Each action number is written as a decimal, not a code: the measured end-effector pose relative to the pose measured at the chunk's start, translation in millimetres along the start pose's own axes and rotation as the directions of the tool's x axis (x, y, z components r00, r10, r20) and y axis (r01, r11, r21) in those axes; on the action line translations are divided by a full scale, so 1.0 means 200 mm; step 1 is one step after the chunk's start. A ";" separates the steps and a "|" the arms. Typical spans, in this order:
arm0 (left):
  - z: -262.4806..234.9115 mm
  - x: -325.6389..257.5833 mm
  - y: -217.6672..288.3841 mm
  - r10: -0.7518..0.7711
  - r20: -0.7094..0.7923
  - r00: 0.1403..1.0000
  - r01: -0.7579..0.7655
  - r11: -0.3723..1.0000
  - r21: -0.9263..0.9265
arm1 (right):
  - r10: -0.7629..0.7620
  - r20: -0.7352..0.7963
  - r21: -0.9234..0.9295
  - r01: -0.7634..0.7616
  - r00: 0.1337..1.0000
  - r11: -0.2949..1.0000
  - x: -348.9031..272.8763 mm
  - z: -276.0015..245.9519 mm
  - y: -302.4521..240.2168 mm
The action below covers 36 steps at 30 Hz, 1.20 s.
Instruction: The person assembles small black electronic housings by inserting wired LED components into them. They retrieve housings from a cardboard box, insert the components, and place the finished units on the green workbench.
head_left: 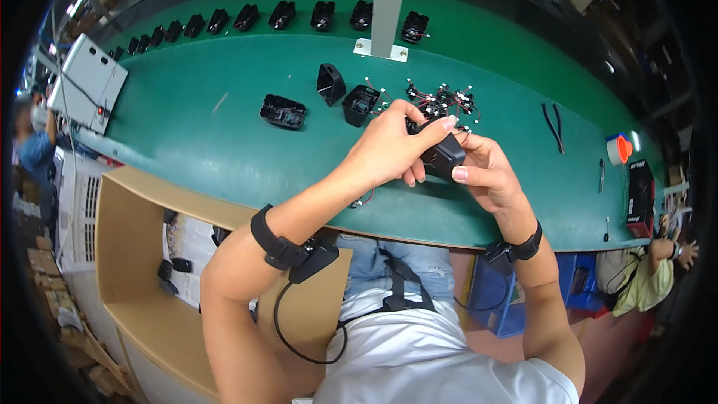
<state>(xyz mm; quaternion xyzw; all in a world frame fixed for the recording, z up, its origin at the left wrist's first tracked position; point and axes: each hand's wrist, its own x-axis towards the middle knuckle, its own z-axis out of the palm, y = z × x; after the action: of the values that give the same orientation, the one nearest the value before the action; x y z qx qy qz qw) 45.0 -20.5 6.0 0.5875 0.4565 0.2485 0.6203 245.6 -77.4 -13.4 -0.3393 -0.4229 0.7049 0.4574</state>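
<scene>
Over the green bench, both hands are closed on one black plastic housing (444,152). My left hand (396,142) grips it from the left with the thumb across its top. From the right, my right hand (486,172) holds the housing's near end between thumb and fingers. Just behind the hands lies a pile of small wired connectors (445,101) with red and black leads. Left of it stand an open black housing (360,103) with wires, a tilted black shell (330,84) and another open shell (283,111) with parts inside. The housing's underside is hidden by my fingers.
A row of black housings (283,15) runs along the far green strip, behind a metal post (389,7). Pliers (555,127), an orange-and-white roll (619,150) and a black box (641,198) lie right. A cardboard box (134,254) stands below left; another person (647,277) is at right.
</scene>
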 end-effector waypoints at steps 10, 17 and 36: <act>-0.03 0.00 0.01 0.102 0.178 0.979 -0.055 0.967 -0.250 | -0.027 0.104 0.069 0.020 0.994 0.997 0.05 -0.04 0.00; -0.26 0.07 0.00 0.452 -0.404 0.795 -0.358 0.888 0.289 | -0.303 0.080 -0.590 0.290 0.950 0.753 0.45 -0.03 -0.32; -0.53 0.17 -0.12 0.246 -0.361 0.899 0.147 0.608 0.780 | -0.386 0.006 -0.988 0.066 0.922 0.142 0.55 -0.38 -0.41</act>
<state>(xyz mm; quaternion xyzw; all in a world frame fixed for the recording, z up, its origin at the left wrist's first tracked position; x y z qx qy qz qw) -35.1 57.3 -14.5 0.7422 0.6274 0.1626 0.1706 301.8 65.3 19.1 -0.5685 -0.7583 0.1438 0.2848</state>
